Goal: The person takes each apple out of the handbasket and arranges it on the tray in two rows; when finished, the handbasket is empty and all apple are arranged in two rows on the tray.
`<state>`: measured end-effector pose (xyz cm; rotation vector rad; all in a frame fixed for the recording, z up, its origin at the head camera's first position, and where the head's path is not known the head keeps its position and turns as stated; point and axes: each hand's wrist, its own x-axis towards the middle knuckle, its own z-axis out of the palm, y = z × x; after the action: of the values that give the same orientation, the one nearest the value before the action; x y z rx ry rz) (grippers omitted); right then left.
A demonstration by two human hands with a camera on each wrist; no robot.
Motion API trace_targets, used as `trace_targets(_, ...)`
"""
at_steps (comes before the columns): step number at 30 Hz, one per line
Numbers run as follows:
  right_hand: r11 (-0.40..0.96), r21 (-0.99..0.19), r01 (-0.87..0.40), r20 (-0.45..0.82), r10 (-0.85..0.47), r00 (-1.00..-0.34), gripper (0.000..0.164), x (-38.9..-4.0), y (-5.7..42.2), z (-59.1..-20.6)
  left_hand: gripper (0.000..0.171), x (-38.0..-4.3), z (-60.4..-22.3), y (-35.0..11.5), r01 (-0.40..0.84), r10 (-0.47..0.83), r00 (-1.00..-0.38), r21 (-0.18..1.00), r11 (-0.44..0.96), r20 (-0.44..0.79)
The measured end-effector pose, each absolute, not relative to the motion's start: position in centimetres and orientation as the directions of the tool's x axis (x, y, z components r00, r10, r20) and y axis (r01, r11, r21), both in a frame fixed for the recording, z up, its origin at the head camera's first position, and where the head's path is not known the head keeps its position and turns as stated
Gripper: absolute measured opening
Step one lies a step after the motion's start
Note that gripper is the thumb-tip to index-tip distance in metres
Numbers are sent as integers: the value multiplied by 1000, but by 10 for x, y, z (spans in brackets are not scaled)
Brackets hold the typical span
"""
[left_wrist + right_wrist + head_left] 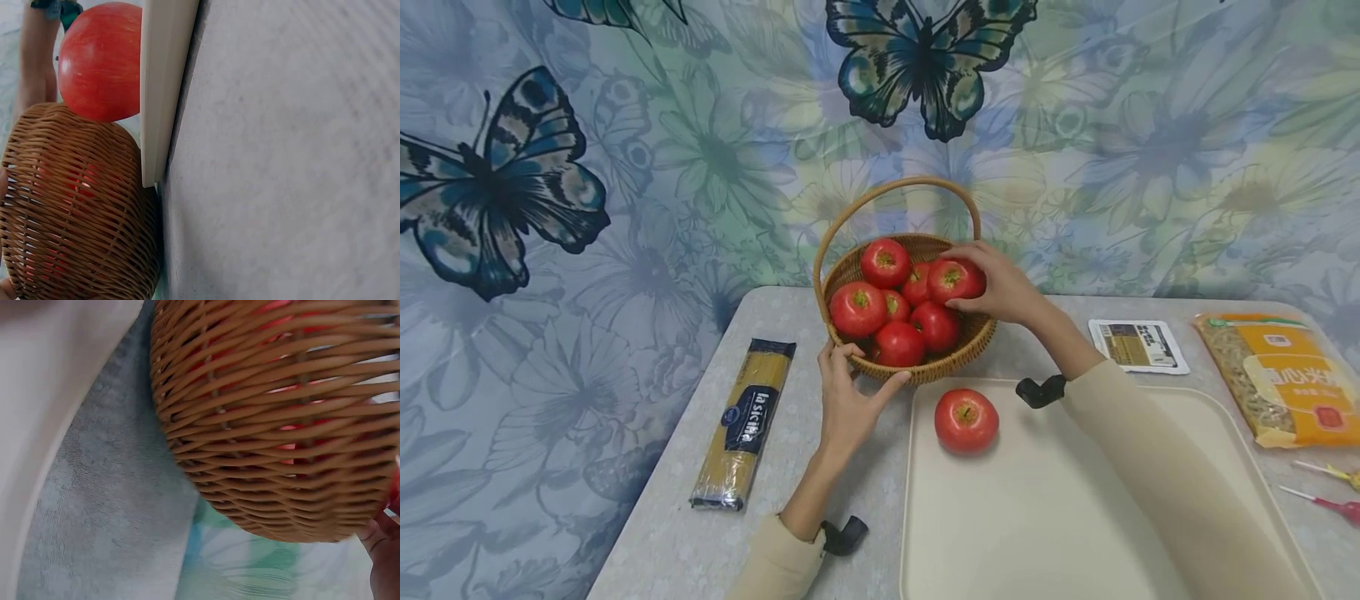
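Holds the basket [958, 357] at seven o'clock between spread thumb and fingers of the left hand [850, 400]. Farther, grips an apple [951, 279] inside at two o'clock with curled fingers of the right hand [1006, 287]. Could dislodge neighbouring apples [937, 327] by tugging too carelessly.

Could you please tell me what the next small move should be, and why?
I would probably lift the gripped apple clear of the basket: the right hand has it at the pile's edge, the left hand holds the basket, and the tray has bare room beside the lone apple.
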<state>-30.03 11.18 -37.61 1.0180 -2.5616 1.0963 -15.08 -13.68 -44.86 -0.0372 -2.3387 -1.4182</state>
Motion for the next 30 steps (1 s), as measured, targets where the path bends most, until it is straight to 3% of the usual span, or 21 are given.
trace_targets(11,446,-610,-655,481,-448,-753,73,-215,169,-364,69,-153,-447,-136,253,-180,-911,848,466,371)
trace_targets(21,500,-728,-469,247,-447,-860,67,-162,210,-424,68,-153,-448,-138,248,-181,-914,852,461,364)
trace_targets(30,504,-780,-371,130,-449,-884,64,-146,221,-455,69,-151,-449,-138,238,-179,-918,853,465,354)
